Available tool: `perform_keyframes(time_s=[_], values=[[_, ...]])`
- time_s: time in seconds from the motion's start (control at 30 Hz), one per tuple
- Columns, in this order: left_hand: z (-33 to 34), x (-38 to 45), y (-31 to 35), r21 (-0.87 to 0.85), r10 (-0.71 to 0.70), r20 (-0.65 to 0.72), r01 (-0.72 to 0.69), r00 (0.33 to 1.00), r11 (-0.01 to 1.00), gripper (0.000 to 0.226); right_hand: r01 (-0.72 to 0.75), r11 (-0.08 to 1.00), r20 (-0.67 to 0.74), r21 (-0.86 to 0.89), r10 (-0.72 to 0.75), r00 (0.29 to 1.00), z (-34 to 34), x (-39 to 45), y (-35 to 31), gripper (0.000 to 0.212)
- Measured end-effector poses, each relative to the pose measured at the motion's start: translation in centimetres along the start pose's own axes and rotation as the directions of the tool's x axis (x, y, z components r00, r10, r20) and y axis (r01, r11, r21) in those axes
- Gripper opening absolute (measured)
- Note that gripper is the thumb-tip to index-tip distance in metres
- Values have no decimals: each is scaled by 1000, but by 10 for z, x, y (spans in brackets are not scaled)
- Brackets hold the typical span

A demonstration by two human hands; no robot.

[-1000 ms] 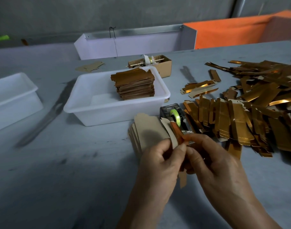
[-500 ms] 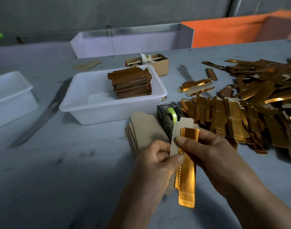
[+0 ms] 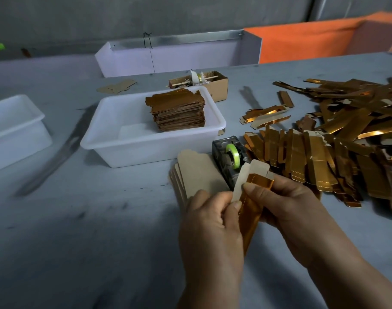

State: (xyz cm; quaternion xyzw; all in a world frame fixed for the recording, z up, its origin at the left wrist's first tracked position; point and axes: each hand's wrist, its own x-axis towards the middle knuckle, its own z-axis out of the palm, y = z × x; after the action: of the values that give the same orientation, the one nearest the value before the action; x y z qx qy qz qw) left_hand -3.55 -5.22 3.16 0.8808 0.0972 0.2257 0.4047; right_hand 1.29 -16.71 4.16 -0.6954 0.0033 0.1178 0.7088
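Observation:
Both hands hold one gold foil carton blank (image 3: 249,206) above the grey table, its tan inner flap pointing up. My left hand (image 3: 210,221) pinches the blank's left edge with the thumb on its face. My right hand (image 3: 286,206) grips the right side, thumb across the gold top. Just behind the blank stands a dark tape dispenser (image 3: 229,159) with a green roll. A fanned stack of tan blanks (image 3: 195,170) lies face down to its left.
A white tub (image 3: 114,139) holds a stack of brown-gold blanks (image 3: 179,112). Another white tub (image 3: 14,130) sits far left. A heap of gold blanks (image 3: 337,139) covers the right side. A small cardboard box (image 3: 215,83) stands behind the tub.
The blank has been turned gold face toward me and then folded narrower; the hands have closed in on it and it now hangs shorter below my fingers.

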Motion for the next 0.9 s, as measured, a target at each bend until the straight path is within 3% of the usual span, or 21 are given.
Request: perform_keyframes(time_s=[0.07,0.17,0.3,0.4,0.53,0.6,0.63,0.67,0.73,0.8,0.9], values=[[3,-2,3,208,146,15,-146,989,967,24,-1,1000,-23,13,1,1000,2,0,1,46],[10,-9,7,430,231,42,-226,972,874,28,2,999,-38,51,0,999,5,-1,2,46],[17,-9,14,602,22,291,-201,957,773,47,12,999,-44,52,-10,999,7,-3,2,34],[25,-5,16,624,-88,365,-174,927,762,50,-5,999,-22,39,6,1000,9,-6,3,34],[29,-11,16,515,-116,379,-105,918,851,41,-6,1000,-62,-8,6,998,9,-8,8,42],[24,-16,11,453,18,265,-141,964,880,37,-16,999,-97,36,20,995,5,-7,10,38],[24,-22,12,349,78,277,-176,958,920,43,-21,998,-94,62,27,995,4,-6,9,36],[20,-21,11,242,49,232,-106,972,964,40,-26,996,-86,80,33,996,2,-6,8,34],[8,-10,7,4,-161,209,164,965,986,20,-28,996,-75,88,35,997,0,-5,6,32],[-1,-4,3,-210,-302,286,367,909,906,9,-25,996,-74,90,32,997,1,-5,5,31],[-7,-2,0,-310,-343,382,469,858,827,9,-37,993,-64,112,44,997,4,-6,8,22]])
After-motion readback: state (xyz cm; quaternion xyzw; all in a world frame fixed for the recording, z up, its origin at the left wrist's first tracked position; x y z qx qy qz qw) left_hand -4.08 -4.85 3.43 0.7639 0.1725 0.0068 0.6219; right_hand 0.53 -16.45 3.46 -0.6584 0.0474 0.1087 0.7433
